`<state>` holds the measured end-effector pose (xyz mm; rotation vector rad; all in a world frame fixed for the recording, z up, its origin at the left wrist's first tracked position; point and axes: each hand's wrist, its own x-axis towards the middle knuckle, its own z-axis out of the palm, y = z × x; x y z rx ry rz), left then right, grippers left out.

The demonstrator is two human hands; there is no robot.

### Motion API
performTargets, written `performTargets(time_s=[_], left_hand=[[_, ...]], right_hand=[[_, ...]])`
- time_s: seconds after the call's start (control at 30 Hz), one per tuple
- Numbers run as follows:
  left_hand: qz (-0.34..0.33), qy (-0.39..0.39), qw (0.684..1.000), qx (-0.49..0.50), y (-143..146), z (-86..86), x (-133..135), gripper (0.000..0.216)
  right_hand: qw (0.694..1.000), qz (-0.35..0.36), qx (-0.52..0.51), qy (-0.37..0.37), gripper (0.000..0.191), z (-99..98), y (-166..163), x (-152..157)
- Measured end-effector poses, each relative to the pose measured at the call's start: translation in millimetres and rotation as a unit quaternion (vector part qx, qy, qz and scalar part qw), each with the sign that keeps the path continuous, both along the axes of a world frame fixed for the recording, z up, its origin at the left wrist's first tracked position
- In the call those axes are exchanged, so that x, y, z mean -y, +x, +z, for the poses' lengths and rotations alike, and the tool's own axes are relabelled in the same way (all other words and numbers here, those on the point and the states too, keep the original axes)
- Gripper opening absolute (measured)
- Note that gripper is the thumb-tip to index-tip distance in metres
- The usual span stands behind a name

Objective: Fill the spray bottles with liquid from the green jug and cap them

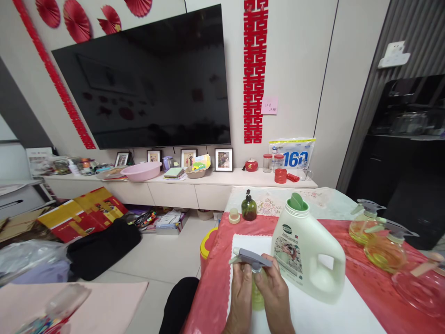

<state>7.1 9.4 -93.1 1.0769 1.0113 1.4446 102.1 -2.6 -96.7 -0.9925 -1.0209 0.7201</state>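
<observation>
Both of my hands are closed around a small spray bottle (pixel 258 301), clear with a yellow-green tint. It stands upright at the front of the white sheet (pixel 327 320). My left hand (pixel 240 297) grips its left side near the neck, and my right hand (pixel 277 288) grips the right side, thumbs close together under the grey trigger head (pixel 253 259). Just beyond my right hand stands a large pale-green jug (pixel 306 250), its mouth uncovered and a green pour spout (pixel 296 202) inside. A beige cap (pixel 234 216) lies farther back on the left.
A dark-green pump bottle (pixel 249 208) stands behind the white sheet. On the right are two spray bottles with yellow liquid (pixel 385 256) and a clear pink container (pixel 420 286). A red cloth (pixel 212 297) covers the table. A yellow-rimmed stool (pixel 205 248) is beside it.
</observation>
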Motion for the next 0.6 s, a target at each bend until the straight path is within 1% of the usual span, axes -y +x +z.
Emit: performTargets(time_s=[0.07, 0.13, 0.23, 0.4, 0.6], left_hand=[[-0.016, -0.007, 1.0, 0.0, 0.1, 13.9, 2.8, 0.048], [-0.031, 0.009, 0.999, -0.002, 1.0, 25.6, 5.2, 0.046], [-0.032, 0.013, 0.999, 0.004, 3.2, 36.2, 7.5, 0.047], [-0.022, 0.005, 1.0, -0.009, 6.7, 41.7, 8.2, 0.053], [-0.036, 0.001, 0.999, -0.013, 3.7, 41.0, 9.9, 0.051]], right_hand=[[1.0, -0.012, -0.004, -0.001, 0.044, -2.3, -2.0, -0.9], [1.0, -0.019, -0.004, -0.003, 0.044, -3.7, -2.7, -1.1], [1.0, -0.014, 0.001, -0.003, 0.044, -4.3, -1.8, 0.2], [1.0, 0.014, 0.018, -0.011, 0.043, 0.5, 3.5, 4.3], [0.999, 0.012, 0.035, -0.005, 0.041, 8.0, 5.9, 2.6]])
